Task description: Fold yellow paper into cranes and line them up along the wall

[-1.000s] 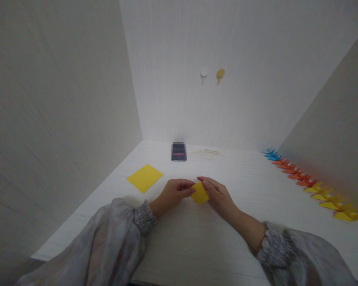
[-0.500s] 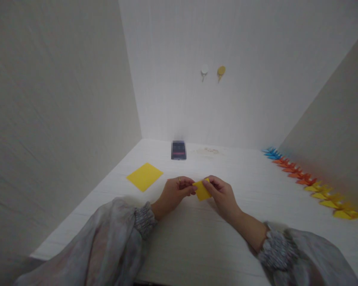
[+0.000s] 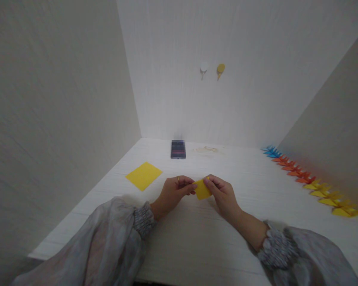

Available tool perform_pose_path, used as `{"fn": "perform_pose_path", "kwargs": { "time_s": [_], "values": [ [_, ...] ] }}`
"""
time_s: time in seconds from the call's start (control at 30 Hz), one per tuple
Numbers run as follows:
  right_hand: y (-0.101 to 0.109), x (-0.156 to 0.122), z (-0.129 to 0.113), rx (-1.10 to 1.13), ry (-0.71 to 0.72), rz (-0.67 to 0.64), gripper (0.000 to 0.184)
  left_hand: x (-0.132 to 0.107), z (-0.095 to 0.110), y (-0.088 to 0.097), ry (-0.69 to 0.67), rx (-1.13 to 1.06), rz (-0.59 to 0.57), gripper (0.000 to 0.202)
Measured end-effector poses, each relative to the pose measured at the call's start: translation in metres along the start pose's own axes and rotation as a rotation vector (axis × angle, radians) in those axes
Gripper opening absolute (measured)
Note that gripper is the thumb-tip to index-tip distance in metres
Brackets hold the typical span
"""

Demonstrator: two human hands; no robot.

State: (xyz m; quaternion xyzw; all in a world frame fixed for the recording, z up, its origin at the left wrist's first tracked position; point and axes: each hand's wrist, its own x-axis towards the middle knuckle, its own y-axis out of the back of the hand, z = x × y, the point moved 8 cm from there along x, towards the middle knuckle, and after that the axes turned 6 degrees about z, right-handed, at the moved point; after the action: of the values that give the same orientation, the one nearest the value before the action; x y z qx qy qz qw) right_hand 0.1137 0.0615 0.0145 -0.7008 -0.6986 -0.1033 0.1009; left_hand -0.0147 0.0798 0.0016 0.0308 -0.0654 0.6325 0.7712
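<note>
A small folded yellow paper (image 3: 202,189) is held just above the white table (image 3: 197,234), near its middle. My left hand (image 3: 174,192), with a ring on one finger, pinches the paper's left edge with closed fingers. The paper's right side is pinched by my right hand (image 3: 222,193), whose fingers curl over its top corner. Both wrists rest low over the table in grey gathered sleeves.
A flat yellow paper square (image 3: 143,175) lies to the left. A dark phone (image 3: 178,149) leans at the back wall. A row of folded paper shapes (image 3: 308,178), blue, orange and yellow, runs along the right wall. Walls close in on three sides.
My right hand's fingers have curled from flat over the paper into a pinch on it. The paper has lifted slightly off the table.
</note>
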Motion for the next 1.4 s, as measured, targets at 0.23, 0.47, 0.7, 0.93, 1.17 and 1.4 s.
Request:
{"fn": "perform_pose_path", "kwargs": {
  "time_s": [0.23,0.47,0.7,0.93,1.17,1.4],
  "values": [
    [0.001,0.0,-0.001,-0.023,0.002,0.007,0.024,-0.003,0.005,0.0,-0.023,0.023,0.006,0.02],
    [0.003,0.0,-0.002,-0.026,0.01,0.05,0.023,-0.005,0.01,-0.002,-0.023,0.022,-0.011,0.018],
    [0.003,0.0,-0.002,-0.041,0.019,0.05,0.024,-0.004,0.006,-0.001,-0.041,0.033,0.002,0.02],
    [0.003,0.0,-0.003,-0.054,0.033,0.057,0.024,-0.004,0.009,0.0,-0.066,0.049,0.016,0.019],
    [0.0,-0.002,-0.006,-0.05,0.053,0.04,0.022,-0.005,0.011,0.0,-0.046,-0.053,0.007,0.015],
    [0.001,-0.003,-0.014,-0.127,0.104,0.036,0.024,-0.004,0.007,0.002,-0.016,-0.106,0.012,0.018]
  ]
}}
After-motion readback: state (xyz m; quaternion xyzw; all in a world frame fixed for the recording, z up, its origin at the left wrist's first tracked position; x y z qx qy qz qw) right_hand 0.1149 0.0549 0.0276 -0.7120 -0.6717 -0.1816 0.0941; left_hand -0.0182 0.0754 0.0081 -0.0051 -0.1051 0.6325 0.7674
